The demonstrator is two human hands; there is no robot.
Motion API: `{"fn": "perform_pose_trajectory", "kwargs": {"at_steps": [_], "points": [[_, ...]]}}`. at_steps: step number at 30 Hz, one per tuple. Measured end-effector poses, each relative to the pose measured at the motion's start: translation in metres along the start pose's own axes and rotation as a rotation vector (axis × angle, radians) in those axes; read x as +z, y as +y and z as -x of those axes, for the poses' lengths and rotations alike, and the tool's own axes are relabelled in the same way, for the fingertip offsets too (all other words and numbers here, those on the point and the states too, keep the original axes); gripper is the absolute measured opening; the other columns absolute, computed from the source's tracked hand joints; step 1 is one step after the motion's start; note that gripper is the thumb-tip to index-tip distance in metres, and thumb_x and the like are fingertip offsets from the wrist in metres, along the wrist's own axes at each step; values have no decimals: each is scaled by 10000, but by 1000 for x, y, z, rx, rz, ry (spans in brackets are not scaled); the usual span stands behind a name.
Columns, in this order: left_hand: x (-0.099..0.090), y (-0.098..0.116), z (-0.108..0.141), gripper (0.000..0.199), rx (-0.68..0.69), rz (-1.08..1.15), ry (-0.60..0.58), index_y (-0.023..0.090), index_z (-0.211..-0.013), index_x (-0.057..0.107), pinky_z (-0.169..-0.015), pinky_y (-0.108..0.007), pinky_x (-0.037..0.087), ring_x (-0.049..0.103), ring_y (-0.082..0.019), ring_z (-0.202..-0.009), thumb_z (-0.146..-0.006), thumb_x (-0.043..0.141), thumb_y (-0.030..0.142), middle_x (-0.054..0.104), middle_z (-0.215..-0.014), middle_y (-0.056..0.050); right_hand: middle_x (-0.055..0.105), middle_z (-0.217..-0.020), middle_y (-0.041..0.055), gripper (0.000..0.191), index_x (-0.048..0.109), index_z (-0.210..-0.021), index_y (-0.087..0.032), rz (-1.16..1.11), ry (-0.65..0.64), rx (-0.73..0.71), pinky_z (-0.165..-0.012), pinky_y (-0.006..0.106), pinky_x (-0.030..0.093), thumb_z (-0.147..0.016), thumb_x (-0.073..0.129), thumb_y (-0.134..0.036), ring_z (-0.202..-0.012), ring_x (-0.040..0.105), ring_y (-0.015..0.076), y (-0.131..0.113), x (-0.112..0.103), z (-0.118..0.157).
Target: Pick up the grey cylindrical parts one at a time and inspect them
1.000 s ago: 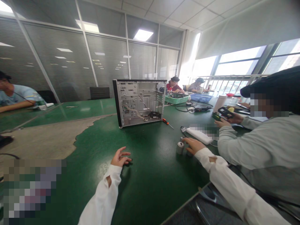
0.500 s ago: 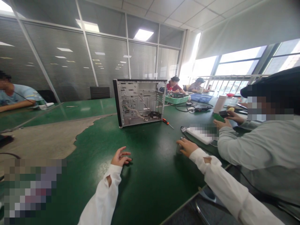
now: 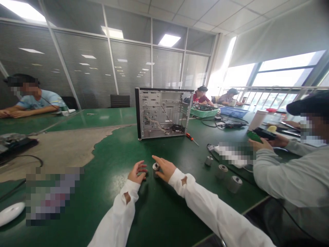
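Grey cylinder [image 3: 155, 170] at right hand [image 3: 166, 169], apparently in contact.

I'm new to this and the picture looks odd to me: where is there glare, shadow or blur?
In the head view, the windows glare nearly white; in the head view, the green table has a pale shine beside the left hand and soft dark shadow below it; in the head view, coarse blocks hide a patch at lower left.

Open-sided computer case [image 3: 176, 111] stands upright on the tabletop [image 3: 123, 144]; orange-handled screwdriver [image 3: 190, 137] lies beside its base. Green basket [image 3: 205, 114], loaded with parts, and blue basket [image 3: 235, 113] sit toward the far edge. Black chair [image 3: 120, 101] noted beyond.
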State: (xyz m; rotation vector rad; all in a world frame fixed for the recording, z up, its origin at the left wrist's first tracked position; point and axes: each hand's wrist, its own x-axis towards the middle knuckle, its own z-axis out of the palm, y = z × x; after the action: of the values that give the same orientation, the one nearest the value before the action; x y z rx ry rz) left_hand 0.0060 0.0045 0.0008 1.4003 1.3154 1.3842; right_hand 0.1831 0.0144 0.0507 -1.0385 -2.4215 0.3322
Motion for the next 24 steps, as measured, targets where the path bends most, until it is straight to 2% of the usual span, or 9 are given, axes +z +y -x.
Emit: {"fn": "perform_pose_trajectory", "kwargs": {"at_steps": [4,8,14,18,21,24], "points": [[-3,1,2,533,143,-166,86,162,-1078,395,-604,-277,471,512,-213,-925,-555,497,141,490,-1061,-117,335,-1174,113,768,113,-1275,-177,-188,82,-5,-843,329,379,-624,520,-144,-949,450,191,1,43,-16],[-2,4,4,547,175,-269,89,161,-1084,404,-666,-325,464,504,-233,-933,-559,561,178,496,-1055,-121,371,-1123,94,710,182,-1238,-196,-309,115,-21,-825,339,399,-601,477,-91,-878,480,166,16,63,-18],[-1,3,4,497,283,-391,107,179,-1082,427,-729,-331,451,520,-211,-907,-600,547,178,528,-1033,-95,455,-1029,81,647,277,-1168,-184,-479,181,40,-768,327,439,-566,491,-82,-804,513,152,24,63,-24],[-3,1,3,372,358,-470,108,196,-1003,477,-775,-345,442,517,-197,-908,-633,514,185,549,-981,-62,488,-980,70,602,319,-1127,-171,-566,216,97,-732,306,456,-556,480,-72,-766,529,137,26,65,-24],[-2,-2,3,345,347,-449,88,191,-986,479,-732,-329,474,532,-174,-860,-641,498,175,535,-974,-59,498,-972,73,567,334,-1112,-157,-586,248,101,-704,283,462,-568,466,-69,-748,534,127,27,64,-22],[-2,-3,3,347,301,-393,88,193,-987,474,-676,-292,503,544,-154,-820,-642,503,174,518,-982,-58,510,-941,75,486,375,-1069,-147,-548,318,108,-629,242,464,-595,449,-69,-716,535,118,18,50,-22]]}}
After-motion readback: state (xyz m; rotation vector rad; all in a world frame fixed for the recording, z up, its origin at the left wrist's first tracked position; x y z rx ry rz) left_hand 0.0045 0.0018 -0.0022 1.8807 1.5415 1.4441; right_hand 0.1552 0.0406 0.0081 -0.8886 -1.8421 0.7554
